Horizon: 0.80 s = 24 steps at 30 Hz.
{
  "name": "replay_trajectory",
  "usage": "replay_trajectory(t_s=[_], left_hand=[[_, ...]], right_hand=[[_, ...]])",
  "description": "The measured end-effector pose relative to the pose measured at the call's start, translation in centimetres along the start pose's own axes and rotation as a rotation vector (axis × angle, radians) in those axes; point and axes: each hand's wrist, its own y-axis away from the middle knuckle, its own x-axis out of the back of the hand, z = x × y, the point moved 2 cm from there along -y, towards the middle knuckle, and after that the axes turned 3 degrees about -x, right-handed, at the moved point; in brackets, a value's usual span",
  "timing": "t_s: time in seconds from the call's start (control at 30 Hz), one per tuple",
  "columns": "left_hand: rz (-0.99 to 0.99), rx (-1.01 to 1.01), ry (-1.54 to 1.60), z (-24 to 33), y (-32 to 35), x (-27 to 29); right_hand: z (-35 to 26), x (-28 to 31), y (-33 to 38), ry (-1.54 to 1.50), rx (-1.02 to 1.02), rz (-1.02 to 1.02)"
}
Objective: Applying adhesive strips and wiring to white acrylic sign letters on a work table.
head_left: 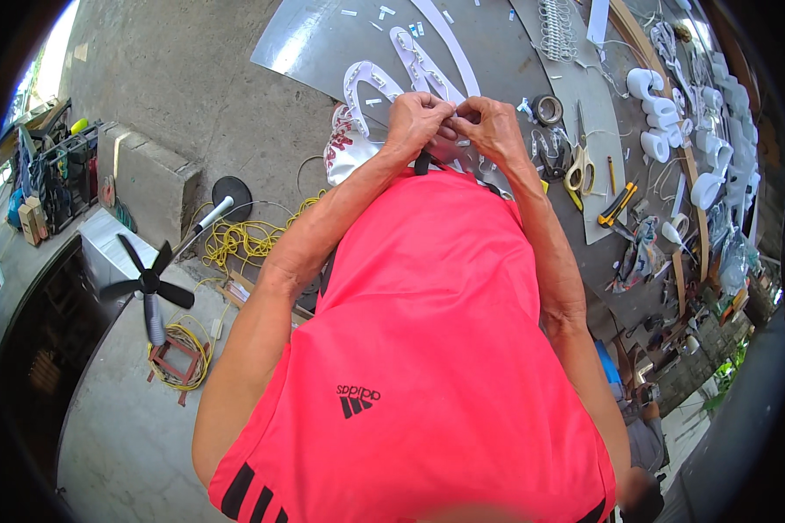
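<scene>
My left hand (417, 118) and my right hand (490, 125) meet fingertip to fingertip over a grey work sheet (314, 44). Between the fingers they pinch a small white piece (454, 116), too small to make out. Just beyond the hands lies a white channel-letter shell (371, 85) with small light modules inside it. My pink shirt (427, 349) hides everything below the hands.
To the right lie yellow-handled scissors (577, 166), a tape roll (547, 109), a yellow utility knife (617, 205) and several white letter shells (663, 122). On the floor at left stand a black fan (151, 283), yellow cable (240, 240) and a concrete block (148, 179).
</scene>
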Motion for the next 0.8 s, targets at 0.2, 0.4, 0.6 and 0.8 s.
replay_trajectory(t_s=[0.2,0.4,0.6,0.8], left_hand=[[-0.005,-0.003,-0.017,0.3,0.2,0.2],[0.006,-0.050,0.024,-0.1,0.0,0.4],[0.005,-0.054,0.011,0.4,-0.1,0.5],[0.001,-0.020,-0.020,0.7,0.2,0.2]], right_hand=[[0.4,0.1,-0.2,0.003,-0.071,-0.035],[1.7,-0.1,-0.4,-0.170,-0.114,-0.097],[1.4,0.0,0.0,-0.072,-0.033,-0.101],[1.7,-0.5,0.1,-0.039,-0.021,-0.021]])
